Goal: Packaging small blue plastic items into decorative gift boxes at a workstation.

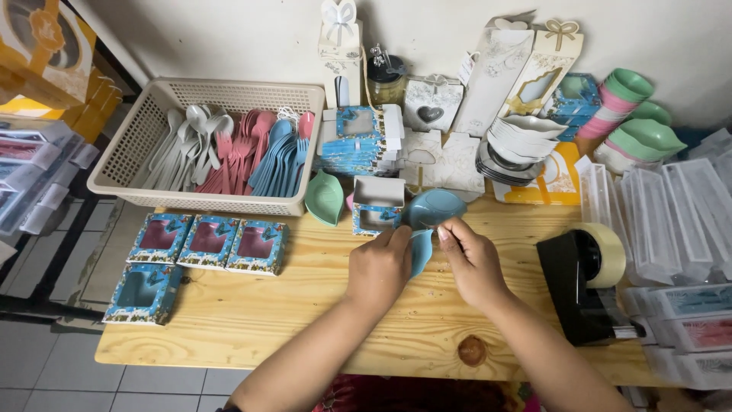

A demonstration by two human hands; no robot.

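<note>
Cluttering pale wooden table [252, 305], gift boxes [206, 243].

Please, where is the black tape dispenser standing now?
In the head view the black tape dispenser stands on the right side of the wooden table, beside the right hand and near the clear plastic boxes.

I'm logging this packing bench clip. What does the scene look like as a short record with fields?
left hand: left hand grips a blue spoon
right hand: right hand pinches the same spoon, beside a blue leaf-shaped dish
nearby: small open blue box; green leaf-shaped dish
basket: beige basket with grey, pink and blue cutlery
left of hands: four blue window boxes
right of hands: black tape dispenser
surface: wooden table
</note>
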